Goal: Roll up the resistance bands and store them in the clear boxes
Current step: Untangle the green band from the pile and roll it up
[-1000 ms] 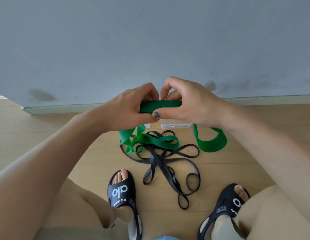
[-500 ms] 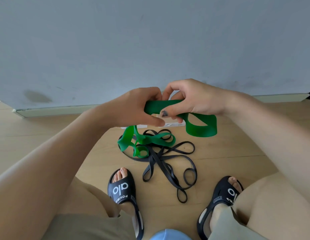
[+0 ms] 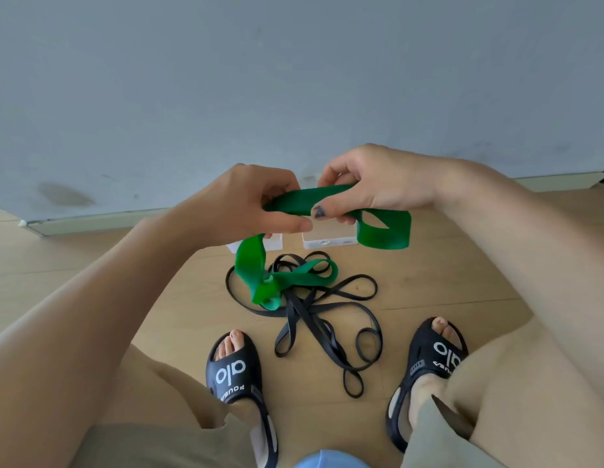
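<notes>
Both hands' fingers (image 3: 287, 226) (curled) pinch green band (image 3: 304, 202).

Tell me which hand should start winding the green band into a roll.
Probably the right hand: it pinches the green band beside its short free loop. The left hand grips where the long tail drops to the floor, so it suits anchoring and feeding.

A plain indoor room, likely a home. Pale wood-plank floor (image 3: 429, 285) meets a bare grey wall (image 3: 294, 79) at a low skirting board (image 3: 91, 222).
</notes>
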Available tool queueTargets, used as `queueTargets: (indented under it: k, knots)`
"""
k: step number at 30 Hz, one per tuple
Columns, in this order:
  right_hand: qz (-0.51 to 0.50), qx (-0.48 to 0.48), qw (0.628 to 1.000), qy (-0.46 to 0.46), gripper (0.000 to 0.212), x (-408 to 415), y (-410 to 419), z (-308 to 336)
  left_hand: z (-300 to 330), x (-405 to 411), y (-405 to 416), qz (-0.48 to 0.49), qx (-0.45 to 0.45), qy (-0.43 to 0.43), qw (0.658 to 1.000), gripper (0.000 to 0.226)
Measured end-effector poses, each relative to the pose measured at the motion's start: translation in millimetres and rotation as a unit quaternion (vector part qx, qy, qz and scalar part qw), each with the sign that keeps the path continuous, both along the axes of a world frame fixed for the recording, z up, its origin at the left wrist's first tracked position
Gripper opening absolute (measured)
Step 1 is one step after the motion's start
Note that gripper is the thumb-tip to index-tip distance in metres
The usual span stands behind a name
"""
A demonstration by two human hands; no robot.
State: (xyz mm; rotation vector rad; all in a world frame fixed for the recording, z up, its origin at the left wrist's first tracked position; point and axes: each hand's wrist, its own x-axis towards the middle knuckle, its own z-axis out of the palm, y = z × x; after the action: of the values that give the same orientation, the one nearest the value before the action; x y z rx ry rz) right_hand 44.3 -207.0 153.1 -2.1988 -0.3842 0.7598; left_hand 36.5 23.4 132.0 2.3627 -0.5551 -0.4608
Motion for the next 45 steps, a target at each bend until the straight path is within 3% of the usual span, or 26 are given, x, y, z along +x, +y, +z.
queueTargets:
  k: [6, 10, 13, 16, 20, 24, 26, 32, 36, 41, 43, 45]
  knots:
    - [-0.002, -0.038, 0.999, -0.020, 0.073, 9.4, -0.7, -7.7, -6.4, 6.7, -11.1, 0.009, 0.013, -0.004, 1.000, 0.032]
    - [-0.060, 0.001, 0.993, -0.105, 0.058, 8.0, 8.0, -20.9, -11.5, 13.0, -13.4, 0.041, -0.019, -0.017, 0.999, 0.036]
    - [-0.122, 0.119, 0.981, -0.095, 0.054, 10.5, 9.7, -14.3, -15.7, 16.3, -14.5, 0.029, -0.066, 0.017, 0.997, 0.036]
    - [-0.170, 0.200, 0.962, -0.081, 0.036, 12.5, 3.4, -7.0, -21.4, 19.1, -15.5, 0.020, -0.075, 0.033, 0.996, 0.028]
    - [-0.190, 0.180, 0.960, -0.097, 0.037, 13.7, -14.3, 0.6, -21.0, 17.8, -23.9, 0.028, -0.049, 0.024, 0.998, 0.041]
    - [-0.132, -0.009, 0.985, -0.114, 0.046, 12.6, -32.3, 2.6, -16.1, 13.3, -28.7, 0.068, -0.049, -0.011, 0.996, 0.044]
    - [-0.121, -0.047, 0.987, -0.090, 0.045, 9.1, -32.3, -4.0, -17.3, 13.5, -28.4, 0.079, -0.057, -0.023, 0.995, 0.042]
    - [-0.104, 0.045, 0.990, -0.082, 0.063, -2.4, 7.2, -11.9, -18.4, 7.4, -40.0, 0.063, -0.038, -0.051, 0.996, 0.023]
    - [-0.111, 0.039, 0.986, -0.116, 0.037, -4.7, 20.2, -25.7, -16.5, 8.8, -40.4, 0.072, -0.057, -0.047, 0.995, 0.028]
    - [-0.144, 0.124, 0.977, -0.101, 0.028, 2.5, 17.8, -20.4, -16.7, 11.3, -30.1, 0.039, -0.067, 0.008, 0.997, 0.032]
    - [-0.184, 0.181, 0.962, -0.086, 0.021, 4.8, 15.4, -18.2, -23.9, 12.5, -22.8, -0.016, -0.019, 0.012, 1.000, 0.043]
    - [-0.213, 0.227, 0.948, -0.065, 0.016, 6.9, 10.8, -16.3, -31.2, 11.6, -19.4, -0.044, 0.036, -0.004, 0.998, 0.041]
